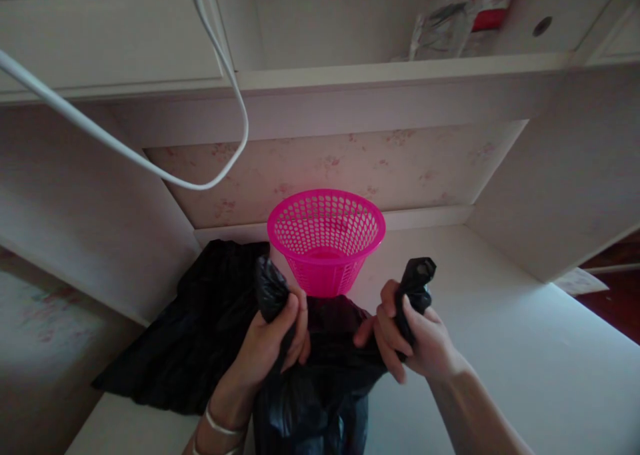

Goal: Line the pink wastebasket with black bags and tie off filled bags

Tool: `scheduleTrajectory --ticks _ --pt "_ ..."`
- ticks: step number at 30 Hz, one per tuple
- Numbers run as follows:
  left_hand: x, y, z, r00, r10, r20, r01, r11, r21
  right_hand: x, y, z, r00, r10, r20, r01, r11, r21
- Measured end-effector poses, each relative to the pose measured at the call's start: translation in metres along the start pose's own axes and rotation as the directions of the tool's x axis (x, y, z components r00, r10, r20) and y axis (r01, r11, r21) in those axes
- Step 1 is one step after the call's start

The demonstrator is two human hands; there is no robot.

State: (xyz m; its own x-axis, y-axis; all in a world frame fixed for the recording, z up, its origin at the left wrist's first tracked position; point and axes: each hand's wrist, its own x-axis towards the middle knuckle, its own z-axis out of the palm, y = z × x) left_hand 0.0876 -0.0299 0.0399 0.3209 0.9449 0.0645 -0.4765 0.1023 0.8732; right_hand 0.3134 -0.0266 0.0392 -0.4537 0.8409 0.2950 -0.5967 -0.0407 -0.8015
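A black plastic garbage bag [315, 388] hangs between my two hands at the bottom centre, its body bulging below them. My left hand [280, 338] is closed round one gathered corner of it, which sticks up above the fist. Opposite, my right hand [410, 335] grips the other gathered corner, with some fingers against the bag's edge. Just beyond the bag, a bright pink perforated plastic basket [327, 268] stands upright with its mouth toward me; no contents show inside. To the left, a second black plastic bag [200, 335] lies spread flat on the white surface.
The white surface [510, 348] lies between side panels under a shelf [400, 75]. A white cable [195, 185] loops down at the upper left. Clear plastic packaging [440, 31] sits on the shelf. Floral wallpaper [325, 165] covers the back.
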Motion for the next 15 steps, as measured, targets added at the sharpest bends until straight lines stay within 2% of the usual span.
scheduleTrajectory --ticks 2,4,6,8,10,12,13,15 --pt "0.0 -0.007 0.01 0.99 -0.116 -0.084 0.125 0.986 0.112 -0.004 0.008 0.001 0.992 0.118 0.052 -0.118 0.993 -0.004" --pt "0.0 -0.012 0.017 0.971 -0.18 -0.158 0.2 0.973 0.119 -0.007 0.012 0.002 0.968 0.226 0.111 -0.221 0.974 -0.058" --pt "-0.001 -0.016 0.02 0.967 -0.163 -0.198 0.179 0.982 0.062 -0.009 0.012 0.002 0.931 0.312 0.19 -0.299 0.95 -0.094" --pt "-0.001 -0.018 0.021 0.965 -0.092 -0.245 0.102 0.994 0.027 -0.011 0.008 0.003 0.913 0.339 0.225 -0.324 0.94 -0.104" --pt "-0.002 -0.018 0.021 0.951 -0.013 -0.307 0.029 0.998 0.048 -0.01 0.004 0.005 0.941 0.304 0.148 -0.285 0.949 -0.135" --pt "-0.002 -0.017 0.023 0.933 0.061 -0.354 -0.019 0.993 0.12 -0.008 0.002 0.009 0.978 0.209 0.008 -0.204 0.962 -0.18" --pt "-0.003 -0.015 0.025 0.93 0.097 -0.354 -0.035 0.984 0.176 -0.007 0.003 0.012 0.987 0.155 -0.05 -0.162 0.966 -0.203" --pt "-0.005 -0.011 0.029 0.951 0.126 -0.281 -0.034 0.95 0.309 -0.005 0.005 0.019 0.992 0.061 -0.114 -0.088 0.966 -0.245"
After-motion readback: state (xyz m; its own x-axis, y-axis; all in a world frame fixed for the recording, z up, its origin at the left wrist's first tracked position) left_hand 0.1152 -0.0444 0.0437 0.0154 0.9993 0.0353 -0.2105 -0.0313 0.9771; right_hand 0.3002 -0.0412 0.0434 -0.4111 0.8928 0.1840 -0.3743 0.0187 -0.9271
